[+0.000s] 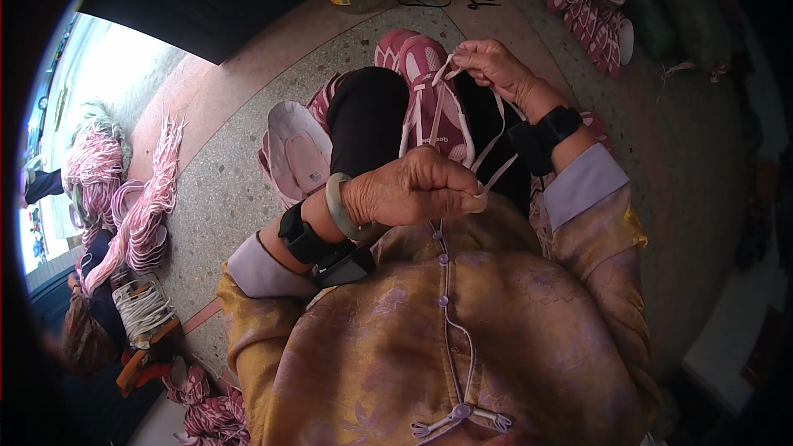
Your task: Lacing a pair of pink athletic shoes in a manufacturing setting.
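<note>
On her lap sat a pink shoe upper [434,103], soft and floppy; left hand [413,190] and right hand [489,62] each pinched its limp lace [435,116] — best gripped near the tips.

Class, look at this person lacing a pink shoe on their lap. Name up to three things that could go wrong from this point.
1. The pale pink flat lace runs taut between the right hand and left hand; a slip might pull it back out of an eyelet.
2. The pink mesh sports shoe only rests on the black-clad knee, so it could slide off.
3. The loose lace strands near the right wrist may tangle.
</note>
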Available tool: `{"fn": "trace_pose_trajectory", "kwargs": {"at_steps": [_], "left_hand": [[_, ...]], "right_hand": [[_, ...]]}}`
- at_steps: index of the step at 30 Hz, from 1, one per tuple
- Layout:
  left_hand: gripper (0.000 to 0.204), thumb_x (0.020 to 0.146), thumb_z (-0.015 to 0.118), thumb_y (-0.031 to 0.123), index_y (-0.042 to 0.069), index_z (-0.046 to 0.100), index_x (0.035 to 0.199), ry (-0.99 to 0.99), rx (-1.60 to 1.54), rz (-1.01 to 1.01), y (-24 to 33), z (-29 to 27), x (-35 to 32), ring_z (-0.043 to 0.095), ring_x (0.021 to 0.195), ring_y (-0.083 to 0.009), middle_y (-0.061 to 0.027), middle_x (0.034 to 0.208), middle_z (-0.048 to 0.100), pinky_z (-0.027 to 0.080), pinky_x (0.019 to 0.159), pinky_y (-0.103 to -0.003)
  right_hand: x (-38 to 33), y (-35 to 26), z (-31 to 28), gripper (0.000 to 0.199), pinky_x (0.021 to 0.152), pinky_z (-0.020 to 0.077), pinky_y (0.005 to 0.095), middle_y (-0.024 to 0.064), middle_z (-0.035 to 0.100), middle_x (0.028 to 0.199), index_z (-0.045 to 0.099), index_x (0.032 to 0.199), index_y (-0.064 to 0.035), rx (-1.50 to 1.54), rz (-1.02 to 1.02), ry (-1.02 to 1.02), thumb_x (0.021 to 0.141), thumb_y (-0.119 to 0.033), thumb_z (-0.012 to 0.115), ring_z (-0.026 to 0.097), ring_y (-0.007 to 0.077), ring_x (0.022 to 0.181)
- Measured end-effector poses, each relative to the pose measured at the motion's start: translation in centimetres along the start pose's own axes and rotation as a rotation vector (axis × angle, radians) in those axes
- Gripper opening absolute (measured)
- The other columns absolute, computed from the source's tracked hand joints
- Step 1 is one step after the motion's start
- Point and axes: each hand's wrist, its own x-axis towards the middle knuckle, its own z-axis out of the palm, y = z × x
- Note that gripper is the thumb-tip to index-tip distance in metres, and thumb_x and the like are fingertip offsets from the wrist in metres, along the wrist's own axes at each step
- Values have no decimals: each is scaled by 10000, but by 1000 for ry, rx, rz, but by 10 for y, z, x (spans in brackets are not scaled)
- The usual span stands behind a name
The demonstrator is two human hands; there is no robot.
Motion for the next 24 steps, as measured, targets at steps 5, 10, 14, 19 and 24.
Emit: {"fn": "trace_pose_trajectory", "kwargs": {"at_steps": [5, 10, 14, 19, 24], "left_hand": [[138, 882, 521, 79, -36, 585, 842, 19, 32, -8, 0, 3, 2, 460, 651, -62, -15, 679, 532, 409, 590, -234], [154, 885, 519, 95, -34, 580, 828, 12, 97, -2, 2, 3, 1, 447, 634, -67, -19, 661, 512, 396, 574, -240], [178, 891, 514, 112, -31, 573, 804, 53, 85, -18, 6, 7, 4, 428, 623, -62, -7, 648, 488, 389, 566, -240], [201, 895, 516, 129, -21, 573, 774, 103, -27, -80, 7, 12, 12, 425, 621, -49, 11, 633, 485, 387, 566, -233], [204, 904, 507, 136, -15, 583, 790, 130, -87, -74, -1, 18, 22, 454, 638, -51, -2, 672, 530, 393, 587, -218]], "right_hand": [[-1, 0, 6, 145, 408, 262, 163, -46, 457, 589, 581, 727, -43, 245, 117, -83, 815, -157, 561, 328, 26, 449], [4, 2, 11, 263, 392, 247, 160, -39, 460, 591, 512, 616, -82, 394, 186, -4, 821, -225, 593, 315, 26, 439], [2, -2, 11, 281, 386, 240, 157, -46, 462, 583, 527, 627, -85, 365, 154, 37, 818, -272, 615, 320, 18, 441], [0, -3, 12, 303, 379, 223, 153, -58, 460, 578, 564, 659, -71, 195, 111, 8, 816, -324, 620, 317, 6, 430], [-1, 2, 12, 301, 393, 257, 168, -54, 460, 586, 599, 726, -48, 37, 99, -22, 816, -334, 618, 332, 13, 441]]}}
